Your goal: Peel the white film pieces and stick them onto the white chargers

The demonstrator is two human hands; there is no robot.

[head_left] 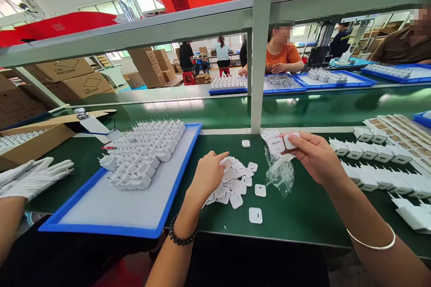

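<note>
My right hand (311,152) pinches a small white rounded-square plate (291,140) between thumb and fingers. Against it is another white plate (276,145) with faint marking, at the mouth of a clear plastic bag (281,175). My left hand (208,172) hovers at the edge of a loose pile of white slotted plates (235,181), index finger stretched out and the other fingers partly hidden; I see nothing held in it. A few single plates, one of them near the front edge (255,215), lie on the green bench between my hands.
A blue-rimmed tray (178,179) of white charger plugs (144,157) stands left. Beside it are a co-worker's gloved hands (37,177) and a cardboard box (43,143). Rows of white charger housings (377,152) stand right. A shelf post (258,54) rises ahead; co-workers sit beyond.
</note>
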